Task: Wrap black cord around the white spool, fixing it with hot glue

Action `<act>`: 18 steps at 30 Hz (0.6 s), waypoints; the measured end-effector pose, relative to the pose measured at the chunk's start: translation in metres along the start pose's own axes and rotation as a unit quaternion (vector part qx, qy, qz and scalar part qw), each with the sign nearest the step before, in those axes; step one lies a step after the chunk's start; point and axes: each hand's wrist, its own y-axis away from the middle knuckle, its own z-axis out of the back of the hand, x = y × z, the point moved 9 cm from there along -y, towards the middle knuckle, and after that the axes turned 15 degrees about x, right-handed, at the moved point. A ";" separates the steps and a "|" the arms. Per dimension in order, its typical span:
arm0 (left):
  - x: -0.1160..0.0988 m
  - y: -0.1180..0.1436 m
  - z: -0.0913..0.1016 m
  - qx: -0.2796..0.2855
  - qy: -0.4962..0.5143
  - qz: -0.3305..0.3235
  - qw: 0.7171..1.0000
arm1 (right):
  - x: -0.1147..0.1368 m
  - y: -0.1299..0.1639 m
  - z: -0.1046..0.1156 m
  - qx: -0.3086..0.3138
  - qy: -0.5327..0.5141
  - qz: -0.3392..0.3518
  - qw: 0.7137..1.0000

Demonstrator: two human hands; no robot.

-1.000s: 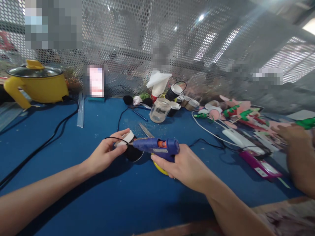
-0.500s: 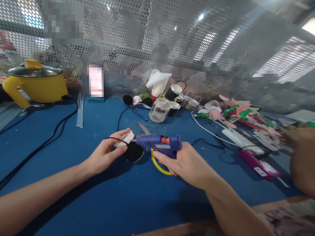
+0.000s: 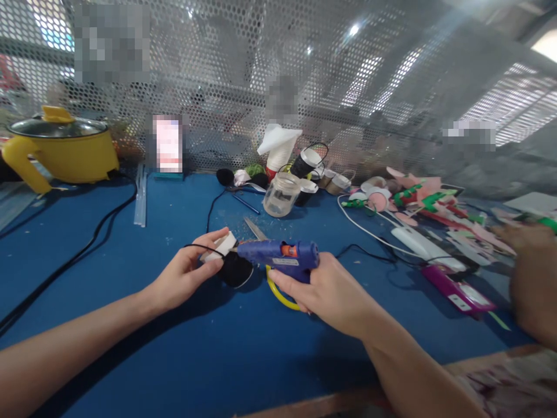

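At the centre of the frame the left hand (image 3: 185, 277) pinches a small white piece (image 3: 221, 246) between thumb and fingers, with a thin black cord (image 3: 198, 247) looping over it and a black round pad (image 3: 235, 269) touching it just to the right. The right hand (image 3: 331, 293) is closed around the grip of a blue glue gun (image 3: 281, 256), whose nozzle points left and meets the white piece; a yellow loop (image 3: 276, 290) curves under the gun. Just behind the gun lie scissors (image 3: 255, 228) on the blue table (image 3: 226, 348). Further up, a clear jar (image 3: 281, 195) stands in the upper middle, beside cups and a white tube. A yellow pot (image 3: 65, 151) sits at the upper left, its black cable trailing across the table. At the right lie a pink device (image 3: 459, 288), a white cable and scraps of pink and green craft foam (image 3: 418, 197), with another person's hand (image 3: 533, 273) at the right edge.
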 end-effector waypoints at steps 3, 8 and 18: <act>0.000 0.000 0.000 0.003 -0.006 -0.001 1.000 | -0.001 -0.001 -0.001 0.010 -0.010 -0.008 1.000; 0.000 0.000 0.000 -0.003 -0.009 -0.001 1.000 | -0.001 0.000 0.001 -0.008 0.010 -0.011 1.000; -0.002 -0.001 -0.002 0.010 -0.013 -0.003 1.000 | -0.004 -0.003 0.002 0.010 -0.009 -0.025 1.000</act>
